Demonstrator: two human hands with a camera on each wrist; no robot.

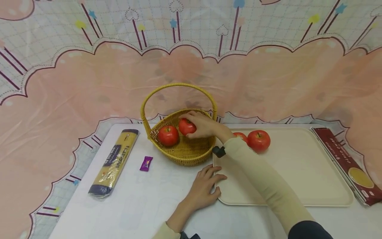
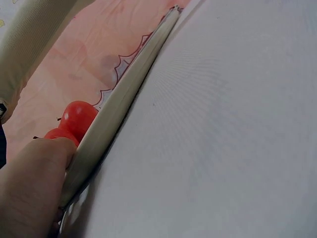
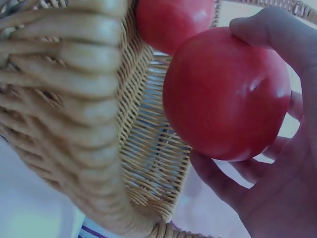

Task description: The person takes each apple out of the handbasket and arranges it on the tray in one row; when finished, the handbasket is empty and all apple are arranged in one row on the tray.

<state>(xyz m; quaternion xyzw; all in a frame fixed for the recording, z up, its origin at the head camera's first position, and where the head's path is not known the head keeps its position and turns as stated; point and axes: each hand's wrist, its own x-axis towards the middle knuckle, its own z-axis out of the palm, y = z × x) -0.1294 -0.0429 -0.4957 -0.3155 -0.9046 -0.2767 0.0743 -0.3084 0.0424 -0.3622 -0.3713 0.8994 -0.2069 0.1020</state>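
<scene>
My right hand (image 1: pixel 200 125) grips a red apple (image 1: pixel 186 126) inside the yellow wicker basket (image 1: pixel 191 161). The right wrist view shows this apple (image 3: pixel 225 94) between thumb and fingers, close beside a second apple (image 3: pixel 173 22). That second apple (image 1: pixel 168 135) lies in the basket's left part. My left hand (image 1: pixel 206 186) rests on the left rim of a cream tray (image 1: pixel 298 179), near its front corner, with fingertips over the edge. On the tray's back left are two more apples, one in full view (image 1: pixel 259 141), the other (image 1: pixel 240 136) partly hidden by my right arm.
A spaghetti packet (image 1: pixel 114 162) lies at the table's left, with a small purple wrapped sweet (image 1: pixel 146 163) between it and the basket. Along the tray's right edge lies a dark red packet (image 1: pixel 347 166). The basket's tall handle (image 1: pixel 179 84) arches above my right hand. A patterned cloth (image 1: pixel 268 86) hangs behind.
</scene>
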